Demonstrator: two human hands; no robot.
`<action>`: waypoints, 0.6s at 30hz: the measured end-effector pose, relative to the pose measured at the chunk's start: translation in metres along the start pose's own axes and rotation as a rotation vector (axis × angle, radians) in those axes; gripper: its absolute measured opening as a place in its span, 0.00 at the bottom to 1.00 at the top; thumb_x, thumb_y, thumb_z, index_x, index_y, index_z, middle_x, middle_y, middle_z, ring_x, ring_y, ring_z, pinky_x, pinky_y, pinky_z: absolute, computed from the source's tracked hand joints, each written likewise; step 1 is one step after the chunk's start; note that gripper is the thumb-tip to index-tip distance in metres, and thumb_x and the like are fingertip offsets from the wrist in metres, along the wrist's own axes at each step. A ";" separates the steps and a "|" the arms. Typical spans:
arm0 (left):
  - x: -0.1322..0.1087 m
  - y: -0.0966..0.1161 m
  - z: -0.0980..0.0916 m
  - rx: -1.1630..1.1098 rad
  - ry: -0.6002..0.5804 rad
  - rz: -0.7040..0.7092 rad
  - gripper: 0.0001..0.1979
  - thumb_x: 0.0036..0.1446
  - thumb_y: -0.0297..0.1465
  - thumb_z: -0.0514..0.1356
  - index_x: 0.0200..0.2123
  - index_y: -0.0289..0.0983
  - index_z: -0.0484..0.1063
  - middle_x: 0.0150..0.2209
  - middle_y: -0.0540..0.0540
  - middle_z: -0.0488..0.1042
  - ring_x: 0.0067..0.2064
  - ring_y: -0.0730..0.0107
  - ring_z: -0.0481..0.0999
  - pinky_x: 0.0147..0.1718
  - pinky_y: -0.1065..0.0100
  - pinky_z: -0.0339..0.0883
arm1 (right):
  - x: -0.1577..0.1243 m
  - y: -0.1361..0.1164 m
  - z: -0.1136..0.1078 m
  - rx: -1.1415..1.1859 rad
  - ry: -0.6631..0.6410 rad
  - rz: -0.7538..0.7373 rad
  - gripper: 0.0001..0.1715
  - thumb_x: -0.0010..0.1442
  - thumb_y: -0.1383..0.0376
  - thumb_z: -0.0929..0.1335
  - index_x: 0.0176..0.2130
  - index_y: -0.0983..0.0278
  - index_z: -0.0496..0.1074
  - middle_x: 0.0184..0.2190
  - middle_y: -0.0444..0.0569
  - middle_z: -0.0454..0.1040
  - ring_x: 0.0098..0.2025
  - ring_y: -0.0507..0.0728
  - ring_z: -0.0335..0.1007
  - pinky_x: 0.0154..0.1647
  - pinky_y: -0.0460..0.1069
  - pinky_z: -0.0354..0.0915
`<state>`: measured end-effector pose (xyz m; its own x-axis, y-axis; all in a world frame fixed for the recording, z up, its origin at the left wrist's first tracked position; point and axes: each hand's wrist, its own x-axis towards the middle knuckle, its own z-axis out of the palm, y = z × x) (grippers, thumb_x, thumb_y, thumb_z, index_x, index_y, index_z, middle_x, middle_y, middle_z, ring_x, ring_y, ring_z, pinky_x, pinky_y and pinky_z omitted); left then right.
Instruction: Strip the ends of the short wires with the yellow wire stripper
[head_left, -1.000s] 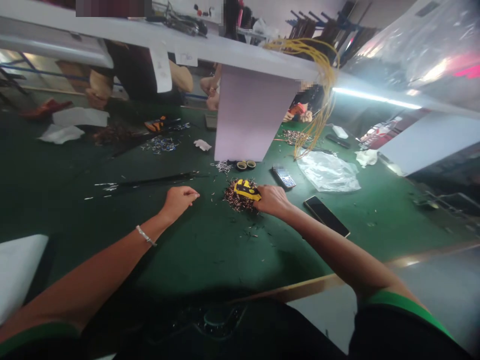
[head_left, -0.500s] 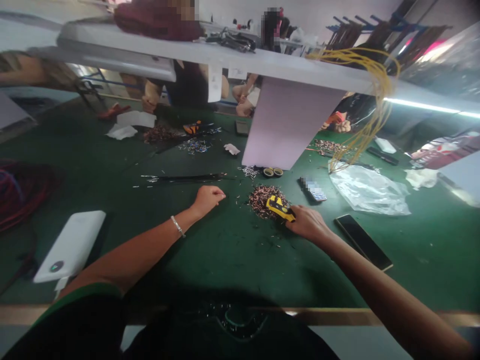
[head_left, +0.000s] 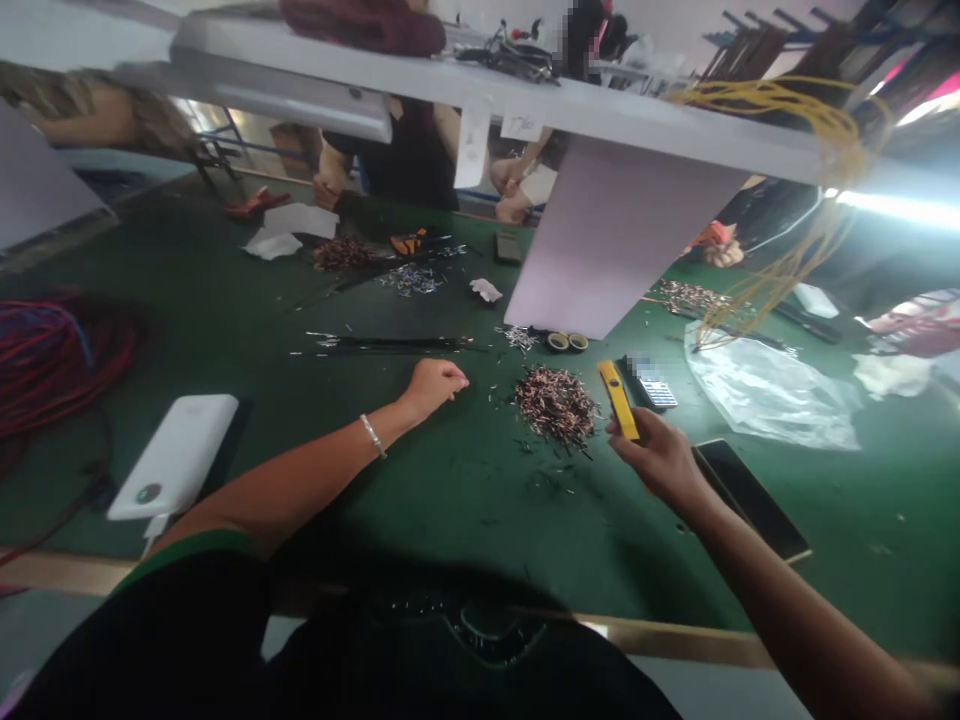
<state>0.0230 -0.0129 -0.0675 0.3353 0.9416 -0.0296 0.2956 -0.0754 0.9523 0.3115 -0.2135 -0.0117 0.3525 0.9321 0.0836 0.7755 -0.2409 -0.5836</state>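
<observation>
Fingers of our right hand (head_left: 660, 462) pinch a yellow tool (head_left: 619, 398), tilted up, just beside the wire pile (head_left: 556, 405); a firm pinch keeps it clear of the scraps. Our left hand (head_left: 435, 388) rests curled and empty on the mat (head_left: 465, 520).

The right hand (head_left: 660, 462) is pinching a yellow tool (head_left: 619, 400) upright just beside a pile of wire scraps (head_left: 555, 405), while the left hand (head_left: 435, 388), curled closed and wearing a bracelet (head_left: 372, 436), is resting on the green surface (head_left: 465, 510) left of the pile.
</observation>
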 end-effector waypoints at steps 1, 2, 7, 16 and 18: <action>0.000 0.001 0.000 -0.015 0.000 0.001 0.03 0.45 0.27 0.64 0.24 0.32 0.77 0.19 0.50 0.72 0.19 0.78 0.68 0.21 0.74 0.61 | -0.004 -0.006 0.003 0.110 0.009 -0.012 0.15 0.51 0.58 0.67 0.37 0.63 0.72 0.32 0.49 0.77 0.32 0.58 0.72 0.35 0.52 0.66; 0.000 0.002 0.000 -0.029 -0.003 0.002 0.04 0.45 0.27 0.64 0.24 0.32 0.77 0.20 0.49 0.73 0.19 0.78 0.68 0.20 0.74 0.61 | -0.009 -0.012 0.007 0.213 0.012 -0.033 0.14 0.51 0.59 0.67 0.37 0.63 0.72 0.32 0.49 0.77 0.32 0.58 0.73 0.37 0.52 0.68; -0.002 0.009 0.000 -0.126 -0.032 0.008 0.05 0.45 0.27 0.63 0.26 0.32 0.77 0.23 0.46 0.76 0.21 0.77 0.70 0.21 0.74 0.64 | -0.035 -0.043 0.045 0.477 -0.051 -0.138 0.17 0.51 0.62 0.68 0.42 0.63 0.70 0.33 0.49 0.77 0.34 0.59 0.75 0.38 0.54 0.72; -0.013 0.022 0.001 -0.121 -0.101 -0.058 0.05 0.48 0.29 0.64 0.28 0.33 0.76 0.19 0.48 0.74 0.17 0.78 0.67 0.15 0.75 0.58 | -0.046 -0.077 0.077 0.350 -0.062 -0.320 0.20 0.49 0.66 0.66 0.45 0.64 0.69 0.35 0.51 0.76 0.34 0.58 0.74 0.39 0.52 0.72; -0.014 0.026 0.000 -0.103 -0.097 -0.068 0.04 0.49 0.28 0.63 0.29 0.33 0.77 0.18 0.49 0.73 0.17 0.80 0.65 0.14 0.76 0.56 | -0.046 -0.080 0.074 0.333 -0.079 -0.308 0.21 0.50 0.65 0.66 0.46 0.65 0.69 0.36 0.52 0.76 0.35 0.58 0.73 0.39 0.53 0.71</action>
<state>0.0257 -0.0279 -0.0426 0.4036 0.9071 -0.1197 0.2291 0.0264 0.9730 0.1939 -0.2170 -0.0287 0.0814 0.9674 0.2396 0.6231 0.1382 -0.7698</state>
